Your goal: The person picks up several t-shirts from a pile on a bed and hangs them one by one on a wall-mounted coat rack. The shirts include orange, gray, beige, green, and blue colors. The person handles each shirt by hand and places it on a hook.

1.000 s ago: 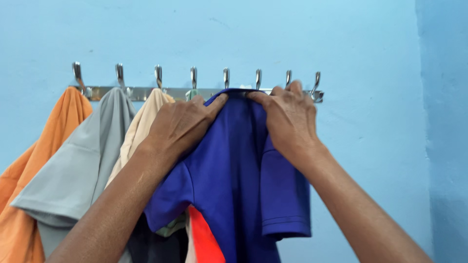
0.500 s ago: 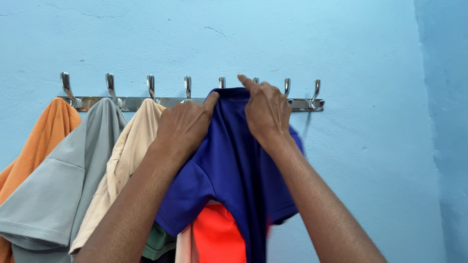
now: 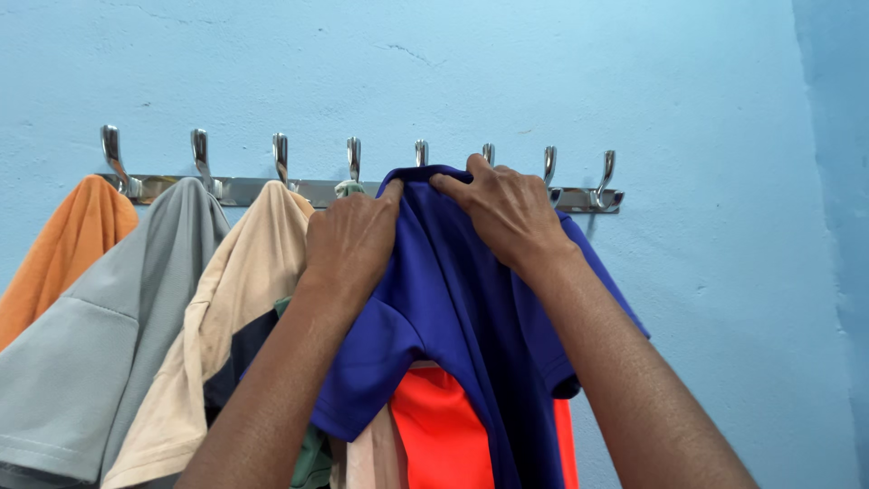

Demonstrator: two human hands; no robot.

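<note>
A royal blue T-shirt [image 3: 453, 299] hangs against the wall at a chrome hook rail [image 3: 317, 190]. My left hand [image 3: 353, 240] grips the shirt's collar on its left side. My right hand [image 3: 507, 213] pinches the collar's top right, just below two of the middle hooks. The collar sits at hook height; whether it rests on a hook is hidden by my fingers. Beneath the blue shirt an orange-red garment [image 3: 444, 435] shows.
Further left on the rail hang a beige shirt [image 3: 244, 290], a grey shirt [image 3: 109, 335] and an orange shirt [image 3: 63, 244]. A green and a dark garment peek out under the beige one. The two rightmost hooks [image 3: 602, 177] are bare. The wall is light blue.
The blue shirt's right sleeve has spread out to the right. My right hand lowered slightly from the hooks onto the collar. The view shifted a little.
</note>
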